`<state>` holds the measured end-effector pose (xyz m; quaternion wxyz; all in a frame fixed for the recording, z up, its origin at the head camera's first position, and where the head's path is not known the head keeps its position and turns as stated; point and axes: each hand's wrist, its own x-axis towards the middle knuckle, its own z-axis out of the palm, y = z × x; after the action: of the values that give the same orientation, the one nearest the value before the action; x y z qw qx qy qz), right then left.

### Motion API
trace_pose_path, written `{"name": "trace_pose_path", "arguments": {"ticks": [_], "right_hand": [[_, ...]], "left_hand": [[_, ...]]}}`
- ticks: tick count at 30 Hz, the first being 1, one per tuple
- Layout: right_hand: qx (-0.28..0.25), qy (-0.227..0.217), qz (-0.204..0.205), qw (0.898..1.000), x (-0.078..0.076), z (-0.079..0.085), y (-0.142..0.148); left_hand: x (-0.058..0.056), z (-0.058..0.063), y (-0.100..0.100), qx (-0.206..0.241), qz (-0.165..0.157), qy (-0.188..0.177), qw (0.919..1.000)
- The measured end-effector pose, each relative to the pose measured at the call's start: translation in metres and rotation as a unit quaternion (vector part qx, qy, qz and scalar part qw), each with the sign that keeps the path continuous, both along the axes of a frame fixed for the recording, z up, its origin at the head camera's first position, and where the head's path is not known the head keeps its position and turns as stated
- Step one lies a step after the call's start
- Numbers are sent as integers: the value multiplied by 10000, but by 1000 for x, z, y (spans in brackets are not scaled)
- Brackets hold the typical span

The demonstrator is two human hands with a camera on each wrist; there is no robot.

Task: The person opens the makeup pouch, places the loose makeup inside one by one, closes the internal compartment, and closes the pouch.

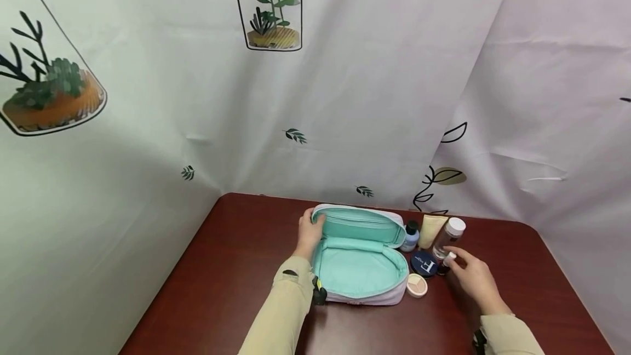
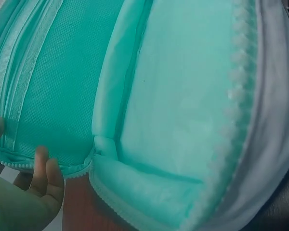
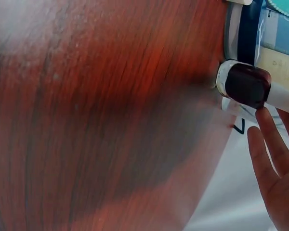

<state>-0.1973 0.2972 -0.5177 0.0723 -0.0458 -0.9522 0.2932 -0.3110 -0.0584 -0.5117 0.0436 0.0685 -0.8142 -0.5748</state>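
An unzipped cosmetic bag (image 1: 359,270) with a mint-green lining lies on the table, its lid (image 1: 362,226) raised at the back. My left hand (image 1: 309,233) grips the left edge of the lid; in the left wrist view the fingers (image 2: 41,166) curl over the zipper edge beside the mesh pocket (image 2: 62,91). At the right, the thumb and forefinger of my right hand (image 1: 474,278) pinch the white cap of a small dark nail polish bottle (image 3: 248,85). Whether the bottle's base touches the table I cannot tell. Inside the bag only lining shows.
Right of the bag stand a blue bottle (image 1: 410,237) with a black cap, a cream tube (image 1: 431,230) and a clear bottle (image 1: 443,239) with a white lid. Nearer lie a navy compact (image 1: 423,263) and a round three-tone palette (image 1: 416,285). A patterned cloth (image 1: 345,97) hangs behind the table.
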Motion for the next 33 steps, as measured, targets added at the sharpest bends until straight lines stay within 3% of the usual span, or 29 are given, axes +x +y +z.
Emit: {"name": "trace_pose_path", "arguments": {"ticks": [4, 9, 11, 14, 18, 23, 28, 33], "right_hand": [[252, 346, -240, 9988, 1, 9, -5], [320, 1720, -531, 9832, -5, 43, -28], [86, 2124, -423, 9762, -15, 60, -45], [-414, 2324, 38, 9717, -36, 80, -74], [-906, 2075, 854, 9703, -71, 93, -113], [-1273, 1120, 1479, 9744, -103, 90, -154], [-1344, 631, 1518, 9772, -117, 82, -178], [-1607, 892, 1227, 9753, -120, 73, -188]], "left_hand": [[2, 7, 5, 111, -70, -216, 9997], [3, 13, 7, 188, -217, -493, 9984], [2, 14, 7, 170, -204, -547, 9981], [-2, 15, 8, 114, -160, -676, 9975], [-6, 16, 7, 42, -27, -677, 9977], [-7, 15, 7, -127, 173, -686, 9974], [-10, 14, 9, -335, 119, -624, 9974], [-11, 15, 8, -420, -69, -708, 9966]]}}
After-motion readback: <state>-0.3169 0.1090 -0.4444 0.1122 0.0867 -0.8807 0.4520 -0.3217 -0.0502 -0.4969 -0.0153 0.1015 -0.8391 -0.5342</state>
